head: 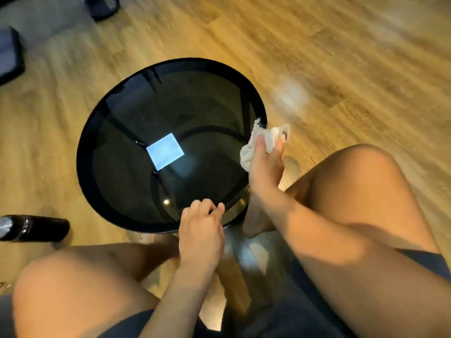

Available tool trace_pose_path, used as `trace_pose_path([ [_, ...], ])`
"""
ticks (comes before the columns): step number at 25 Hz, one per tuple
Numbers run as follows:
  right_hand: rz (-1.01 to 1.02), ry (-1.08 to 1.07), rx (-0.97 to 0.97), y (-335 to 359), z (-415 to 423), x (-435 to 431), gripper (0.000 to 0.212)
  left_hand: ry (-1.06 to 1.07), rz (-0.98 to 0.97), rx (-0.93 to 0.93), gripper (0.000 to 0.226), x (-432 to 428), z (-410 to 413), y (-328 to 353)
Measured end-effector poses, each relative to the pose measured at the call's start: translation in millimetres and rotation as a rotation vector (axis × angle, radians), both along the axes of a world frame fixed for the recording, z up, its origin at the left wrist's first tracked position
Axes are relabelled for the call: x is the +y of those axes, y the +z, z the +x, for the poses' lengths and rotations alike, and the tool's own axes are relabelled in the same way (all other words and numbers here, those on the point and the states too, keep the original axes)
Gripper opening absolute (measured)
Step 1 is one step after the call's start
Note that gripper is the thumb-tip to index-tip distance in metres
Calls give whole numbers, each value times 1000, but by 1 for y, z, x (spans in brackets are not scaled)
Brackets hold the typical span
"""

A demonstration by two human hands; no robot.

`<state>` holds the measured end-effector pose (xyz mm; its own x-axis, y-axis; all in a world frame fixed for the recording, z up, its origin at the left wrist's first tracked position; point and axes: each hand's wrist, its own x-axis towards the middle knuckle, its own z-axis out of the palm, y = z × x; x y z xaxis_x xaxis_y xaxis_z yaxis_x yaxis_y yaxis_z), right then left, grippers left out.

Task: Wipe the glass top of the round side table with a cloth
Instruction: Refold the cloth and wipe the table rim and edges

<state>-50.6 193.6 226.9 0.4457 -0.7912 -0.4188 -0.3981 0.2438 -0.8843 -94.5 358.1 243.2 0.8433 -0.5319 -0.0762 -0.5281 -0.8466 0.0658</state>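
A round side table with a dark smoked-glass top (136,123) and a black rim stands on the wood floor in front of my knees. My right hand (264,164) is at the table's right edge, shut on a crumpled white cloth (262,136) that lies over the rim there. My left hand (201,230) rests on the near rim, fingers curled over the edge onto the glass. A bright square reflection shows near the middle of the glass.
A black bottle (36,228) lies on the floor left of the table. Dark objects (9,54) sit at the far left, and another (102,6) is at the top. My bare knees (361,191) flank the table's near side.
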Motion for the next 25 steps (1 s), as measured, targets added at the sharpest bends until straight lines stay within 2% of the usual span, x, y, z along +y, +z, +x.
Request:
trace_pose_path([
  [2,30,150,88,5,-35,52,87,-99,16,-9,18,-7,14,4],
  [4,-24,192,151,5,-42,58,84,-159,5,30,25,-11,23,4],
  [6,-101,167,109,-8,-9,13,74,-166,-8,88,27,-13,26,5],
  [7,-147,202,91,-11,13,-22,70,-153,18,109,22,-13,24,6],
  [11,-251,530,88,-14,72,-109,66,-150,55,119,27,-12,20,8],
  [13,-246,461,117,-9,74,-104,66,-148,54,123,15,-17,25,9],
  [15,-253,380,243,-11,57,-83,69,-201,24,95,1,-16,27,6],
  [17,-257,338,327,-10,28,-55,71,-224,5,98,11,-19,25,7],
  [19,-206,257,297,-3,0,-12,70,-257,-10,62,14,-19,24,9],
  [22,-7,202,325,10,-39,61,73,-273,-68,40,18,-10,27,9],
  [24,90,183,329,10,-42,72,73,-274,-78,39,17,-2,24,8],
  [25,70,159,296,3,-36,63,72,-275,-66,20,17,2,22,8],
])
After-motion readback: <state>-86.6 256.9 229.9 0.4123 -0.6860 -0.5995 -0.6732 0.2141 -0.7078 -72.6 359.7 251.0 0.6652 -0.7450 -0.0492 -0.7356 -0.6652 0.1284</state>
